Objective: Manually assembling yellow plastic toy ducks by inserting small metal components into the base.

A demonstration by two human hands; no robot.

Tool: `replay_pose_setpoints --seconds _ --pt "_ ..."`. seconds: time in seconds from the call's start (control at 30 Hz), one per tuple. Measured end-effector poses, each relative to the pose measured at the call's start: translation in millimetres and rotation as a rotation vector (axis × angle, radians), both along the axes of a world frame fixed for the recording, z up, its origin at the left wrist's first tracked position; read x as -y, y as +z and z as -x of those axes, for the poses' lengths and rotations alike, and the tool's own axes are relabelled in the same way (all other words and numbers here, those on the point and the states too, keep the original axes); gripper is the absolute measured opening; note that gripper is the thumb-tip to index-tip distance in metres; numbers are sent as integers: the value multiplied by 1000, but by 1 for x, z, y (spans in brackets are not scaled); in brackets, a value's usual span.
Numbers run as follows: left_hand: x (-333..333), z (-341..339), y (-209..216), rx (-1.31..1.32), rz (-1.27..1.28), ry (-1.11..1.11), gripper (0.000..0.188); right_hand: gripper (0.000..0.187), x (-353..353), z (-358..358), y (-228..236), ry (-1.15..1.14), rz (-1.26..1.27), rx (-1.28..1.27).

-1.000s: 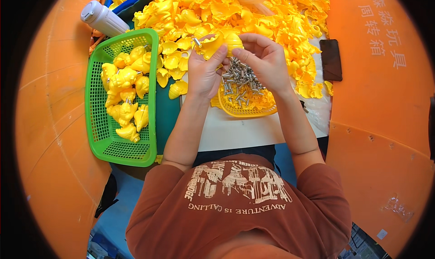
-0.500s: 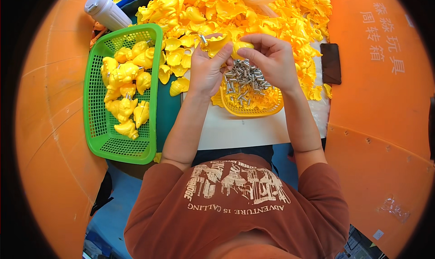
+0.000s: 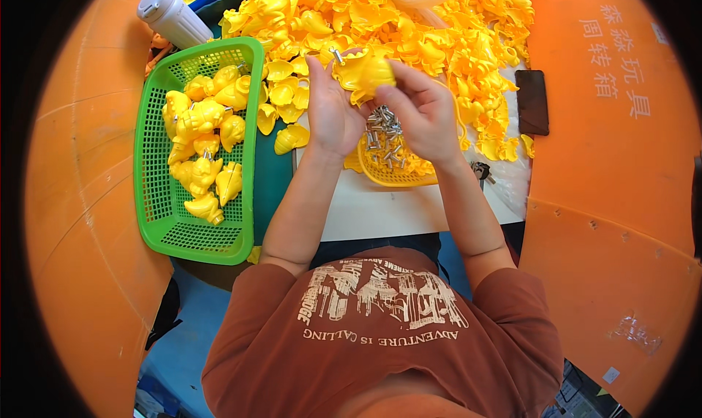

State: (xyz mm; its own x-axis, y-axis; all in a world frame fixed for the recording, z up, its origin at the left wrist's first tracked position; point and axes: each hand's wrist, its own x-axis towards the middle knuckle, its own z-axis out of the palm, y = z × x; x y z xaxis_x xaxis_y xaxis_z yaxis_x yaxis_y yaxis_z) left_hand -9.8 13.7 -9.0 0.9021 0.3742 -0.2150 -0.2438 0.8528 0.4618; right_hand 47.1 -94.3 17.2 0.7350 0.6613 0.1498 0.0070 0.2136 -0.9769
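Both my hands are raised over the near side of the heap, at a yellow moulded plastic shell part (image 3: 358, 73). A short metal pin (image 3: 336, 56) sticks out at its upper left. My left hand (image 3: 333, 118) supports the part from behind with curled fingers, mostly hidden; its thumb stands off to the left. My right hand (image 3: 424, 118) pinches the right end, which is blurred by motion. Whether this is one shell or two pressed together, I cannot tell. Below the hands, a yellow basket (image 3: 398, 180) holds many small metal pins (image 3: 386, 136) and yellow scraps.
At left a green basket (image 3: 248, 162) holds several assembled yellow pieces (image 3: 201, 118). Loose yellow shells (image 3: 329, 16) are heaped across the back. A white cup (image 3: 175, 17) stands at the back left. To the right lie a dark phone (image 3: 531, 102) and, nearer, a small dark object (image 3: 481, 171).
My right hand has shifted slightly left and down, bringing its yellow shell against the part in my left hand. The left thumb has lifted off the part.
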Motion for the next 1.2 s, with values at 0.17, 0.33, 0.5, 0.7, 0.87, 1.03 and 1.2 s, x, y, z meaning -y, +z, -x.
replay_pose_setpoints --seconds 0.17,0.33,0.5,0.7,0.87,1.03,1.2 --pt "2 0 -1 -6 -17 -13 50 32 -2 -5 3 -49 335 506" --pt "1 1 0 46 24 -51 50 30 -4 -8 5 -9 318 473" --pt "0 2 1 83 59 -52 51 28 -2 -13 -1 9 286 529" --pt "4 2 -1 110 56 -49 49 27 -3 -11 -2 -8 280 561" --pt "4 1 -5 133 65 -47 47 26 -4 -9 6 -7 342 603" --pt "2 2 -8 186 139 -70 45 28 -5 -5 8 -38 308 872" --pt "1 2 -8 191 167 -87 44 29 -5 -5 11 -32 296 953"
